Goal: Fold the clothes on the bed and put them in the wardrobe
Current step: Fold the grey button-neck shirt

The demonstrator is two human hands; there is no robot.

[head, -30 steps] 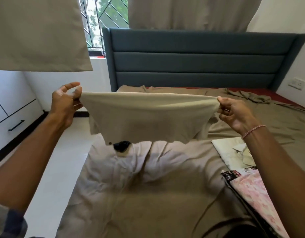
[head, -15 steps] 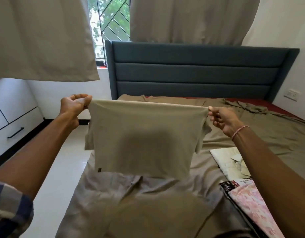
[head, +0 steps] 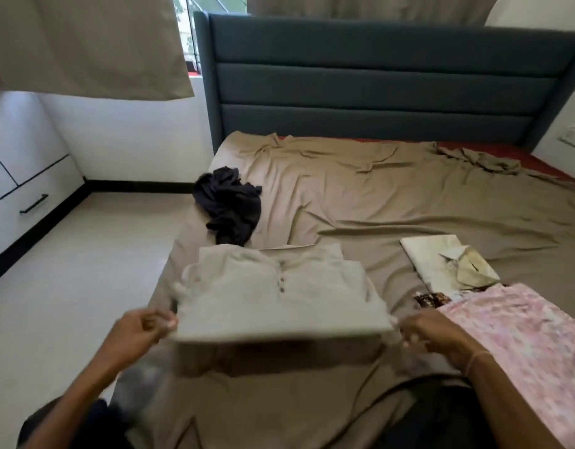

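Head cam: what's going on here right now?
A person is folding laundry on a bed. The left hand and right hand each pinch a near corner of a pale buttoned shirt, holding its near edge just above the sheet. A black garment lies crumpled and unfolded beyond it. To the right, a cream shirt and a pink floral garment already lie folded. No wardrobe step yet.

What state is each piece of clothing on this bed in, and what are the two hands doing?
Light buttoned shirt: spread out, near edge lifted.
Left hand: pinching the shirt's left corner.
Right hand: pinching its right corner.
Black garment: crumpled, unfolded.
Cream collared shirt: folded.
Pink floral garment: laid flat.
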